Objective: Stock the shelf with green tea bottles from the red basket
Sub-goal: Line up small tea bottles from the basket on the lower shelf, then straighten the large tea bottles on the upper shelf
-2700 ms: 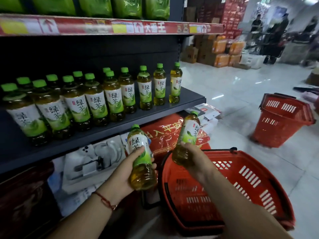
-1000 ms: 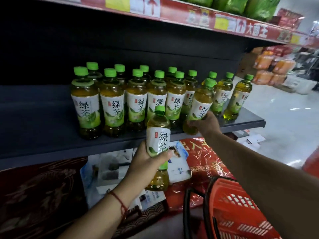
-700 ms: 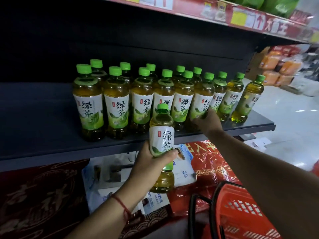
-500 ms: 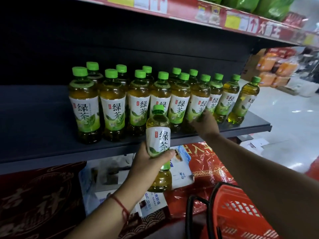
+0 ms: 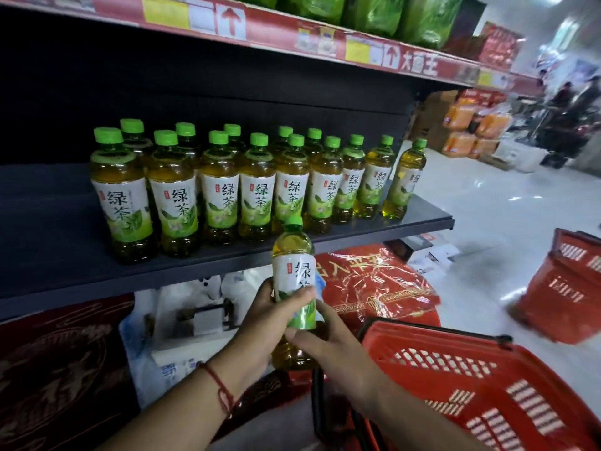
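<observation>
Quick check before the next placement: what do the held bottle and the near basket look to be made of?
Held bottle: clear plastic by the look, tea showing through, glossy printed label, matte green cap. Near basket: red moulded plastic, probably, with slotted walls and a dark rim handle. Left hand grips the bottle; right hand touches it.
</observation>
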